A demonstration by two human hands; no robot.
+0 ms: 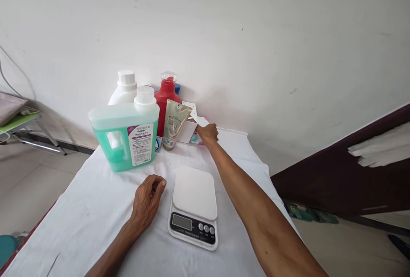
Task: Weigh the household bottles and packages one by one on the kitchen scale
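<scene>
A white cloth covered the table [96, 208] by a bare wall. The right hand [208, 133] reached far back & touched the small white box [188, 129]; grip unclear. Left hand [147, 195] lay curled, empty, nearer the scale [194, 191].

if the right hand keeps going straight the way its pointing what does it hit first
The right hand reaches toward the far end of the table and looks already at the small white box, so the box comes first. Behind it stands the wall. Depth is hard to judge here.
</scene>
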